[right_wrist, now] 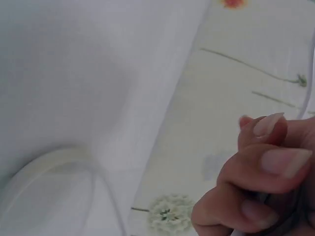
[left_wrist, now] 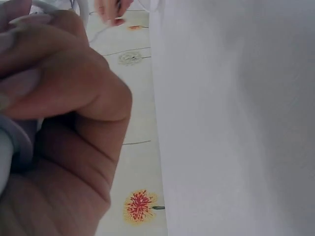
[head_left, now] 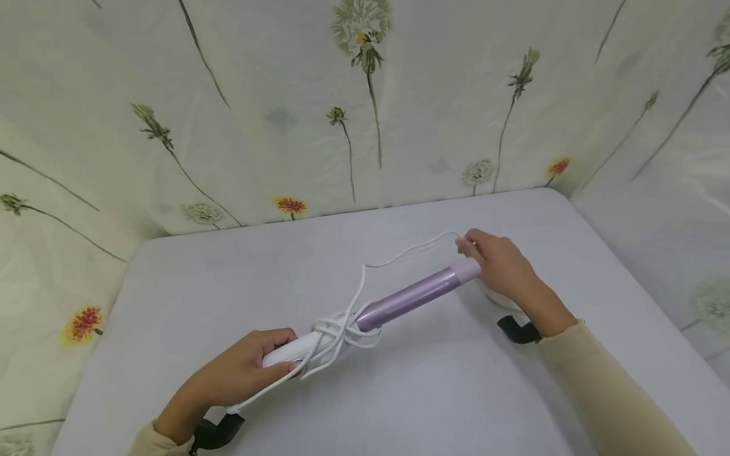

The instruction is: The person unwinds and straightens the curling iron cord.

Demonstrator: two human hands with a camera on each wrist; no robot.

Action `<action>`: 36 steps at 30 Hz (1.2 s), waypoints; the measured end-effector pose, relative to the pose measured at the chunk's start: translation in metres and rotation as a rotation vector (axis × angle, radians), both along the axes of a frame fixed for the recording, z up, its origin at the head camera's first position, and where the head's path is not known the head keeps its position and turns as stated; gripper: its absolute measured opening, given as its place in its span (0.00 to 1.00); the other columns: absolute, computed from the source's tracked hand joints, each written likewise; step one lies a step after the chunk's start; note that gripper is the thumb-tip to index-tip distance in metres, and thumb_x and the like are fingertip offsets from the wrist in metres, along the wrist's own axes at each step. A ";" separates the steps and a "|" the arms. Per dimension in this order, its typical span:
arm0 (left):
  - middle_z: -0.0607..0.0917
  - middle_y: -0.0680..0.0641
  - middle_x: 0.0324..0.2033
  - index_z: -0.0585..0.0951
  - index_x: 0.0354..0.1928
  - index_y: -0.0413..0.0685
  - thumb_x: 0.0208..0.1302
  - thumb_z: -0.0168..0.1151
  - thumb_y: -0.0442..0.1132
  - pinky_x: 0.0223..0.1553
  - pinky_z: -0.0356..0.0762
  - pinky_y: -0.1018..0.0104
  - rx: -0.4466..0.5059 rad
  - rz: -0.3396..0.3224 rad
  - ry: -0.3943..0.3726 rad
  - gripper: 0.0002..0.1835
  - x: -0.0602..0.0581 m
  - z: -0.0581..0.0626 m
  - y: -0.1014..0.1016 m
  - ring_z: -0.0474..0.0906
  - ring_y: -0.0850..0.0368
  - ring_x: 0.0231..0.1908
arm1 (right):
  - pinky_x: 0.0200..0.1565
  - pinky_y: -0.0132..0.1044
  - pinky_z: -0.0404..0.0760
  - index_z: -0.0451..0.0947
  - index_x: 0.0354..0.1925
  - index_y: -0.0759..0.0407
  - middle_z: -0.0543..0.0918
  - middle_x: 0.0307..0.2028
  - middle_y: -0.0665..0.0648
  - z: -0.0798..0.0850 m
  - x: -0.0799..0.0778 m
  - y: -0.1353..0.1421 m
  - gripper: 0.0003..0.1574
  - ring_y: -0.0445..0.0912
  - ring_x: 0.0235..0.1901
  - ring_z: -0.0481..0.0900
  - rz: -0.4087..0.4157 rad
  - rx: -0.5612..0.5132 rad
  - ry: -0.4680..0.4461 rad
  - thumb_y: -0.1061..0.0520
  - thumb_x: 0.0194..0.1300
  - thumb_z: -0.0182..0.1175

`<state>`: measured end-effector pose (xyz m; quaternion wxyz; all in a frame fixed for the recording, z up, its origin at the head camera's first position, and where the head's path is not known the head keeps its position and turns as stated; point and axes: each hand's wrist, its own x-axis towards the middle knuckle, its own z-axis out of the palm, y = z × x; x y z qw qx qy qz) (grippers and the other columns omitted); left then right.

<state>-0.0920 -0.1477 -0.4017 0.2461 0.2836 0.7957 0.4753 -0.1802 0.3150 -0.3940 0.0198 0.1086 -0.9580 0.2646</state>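
Observation:
A curling iron with a shiny purple barrel [head_left: 410,299] and a white handle [head_left: 291,352] is held slantwise over the table. My left hand [head_left: 245,367] grips the handle, fingers curled round it; in the left wrist view the left hand [left_wrist: 64,98] hides most of it. Several turns of white cord [head_left: 342,332] cross over the iron where handle meets barrel. From there a stretch of cord [head_left: 407,254] runs up to my right hand [head_left: 502,263], which pinches it beside the barrel's pale tip [head_left: 467,269]. Curled fingers [right_wrist: 246,191] show in the right wrist view.
A white-covered table [head_left: 228,278] lies beneath both hands. Flower-patterned sheeting [head_left: 274,145] rises behind it and at the sides. Black wrist mounts [head_left: 518,329] sit under each wrist. A pale loop [right_wrist: 54,160] curves low in the right wrist view.

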 end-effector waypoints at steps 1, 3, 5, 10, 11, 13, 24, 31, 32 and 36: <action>0.81 0.51 0.34 0.81 0.49 0.53 0.77 0.63 0.43 0.30 0.78 0.66 -0.008 -0.007 -0.004 0.05 0.001 -0.002 0.000 0.76 0.59 0.32 | 0.29 0.43 0.71 0.78 0.48 0.61 0.80 0.28 0.57 0.005 -0.004 0.000 0.18 0.51 0.26 0.74 -0.012 -0.069 0.011 0.49 0.85 0.48; 0.81 0.52 0.33 0.81 0.48 0.55 0.77 0.63 0.45 0.30 0.77 0.66 -0.038 -0.009 -0.003 0.06 0.003 -0.005 0.000 0.77 0.60 0.32 | 0.26 0.41 0.72 0.78 0.48 0.61 0.79 0.25 0.57 0.018 -0.007 0.001 0.22 0.51 0.23 0.73 -0.023 -0.232 0.046 0.46 0.85 0.47; 0.82 0.53 0.33 0.81 0.48 0.55 0.76 0.63 0.47 0.29 0.78 0.66 -0.065 -0.002 0.005 0.07 0.003 -0.007 0.000 0.77 0.60 0.31 | 0.21 0.39 0.70 0.78 0.47 0.61 0.75 0.22 0.56 0.033 -0.001 0.005 0.18 0.49 0.19 0.70 0.008 -0.410 0.095 0.49 0.85 0.48; 0.81 0.53 0.33 0.80 0.47 0.52 0.76 0.63 0.48 0.30 0.78 0.64 -0.105 0.074 0.049 0.08 0.000 -0.006 -0.006 0.77 0.59 0.31 | 0.24 0.36 0.61 0.79 0.48 0.70 0.70 0.26 0.57 0.058 0.025 0.022 0.21 0.47 0.26 0.66 0.592 -0.923 0.126 0.75 0.78 0.37; 0.81 0.53 0.33 0.80 0.46 0.52 0.76 0.63 0.48 0.30 0.78 0.64 -0.111 0.096 0.062 0.08 -0.002 -0.006 -0.007 0.76 0.58 0.31 | 0.27 0.37 0.60 0.79 0.49 0.72 0.68 0.28 0.57 0.061 0.030 0.025 0.26 0.48 0.28 0.65 0.741 -0.976 0.079 0.78 0.74 0.33; 0.80 0.52 0.32 0.80 0.45 0.52 0.76 0.63 0.47 0.29 0.77 0.64 -0.119 0.138 0.095 0.08 -0.006 -0.005 -0.010 0.76 0.57 0.31 | 0.31 0.38 0.59 0.80 0.54 0.72 0.66 0.31 0.57 0.063 0.043 0.030 0.34 0.49 0.32 0.63 0.946 -0.973 -0.020 0.81 0.66 0.29; 0.76 0.50 0.29 0.77 0.44 0.46 0.79 0.58 0.43 0.26 0.75 0.64 -0.087 0.296 0.147 0.08 -0.020 -0.001 -0.012 0.73 0.55 0.28 | 0.25 0.31 0.63 0.67 0.20 0.40 0.61 0.22 0.39 0.032 0.084 0.020 0.26 0.33 0.23 0.60 0.376 0.050 -0.214 0.43 0.69 0.71; 0.78 0.39 0.29 0.78 0.48 0.39 0.83 0.51 0.41 0.17 0.70 0.69 0.140 0.239 -0.061 0.11 -0.017 0.005 -0.013 0.69 0.62 0.20 | 0.25 0.39 0.64 0.71 0.21 0.50 0.69 0.21 0.49 0.004 0.053 0.011 0.25 0.44 0.23 0.67 0.082 0.351 -0.227 0.46 0.69 0.70; 0.77 0.37 0.29 0.78 0.49 0.39 0.84 0.51 0.41 0.17 0.69 0.70 0.157 0.229 -0.072 0.11 -0.016 0.007 -0.013 0.68 0.63 0.20 | 0.25 0.41 0.66 0.73 0.22 0.51 0.70 0.21 0.50 0.002 0.045 0.010 0.23 0.45 0.23 0.68 0.052 0.364 -0.215 0.47 0.70 0.69; 0.77 0.33 0.31 0.77 0.54 0.40 0.83 0.52 0.41 0.18 0.68 0.70 0.159 0.199 -0.082 0.12 -0.014 0.014 -0.012 0.68 0.63 0.21 | 0.34 0.56 0.77 0.81 0.37 0.64 0.80 0.30 0.62 0.001 0.027 0.003 0.11 0.57 0.30 0.77 -0.040 0.413 -0.134 0.56 0.73 0.63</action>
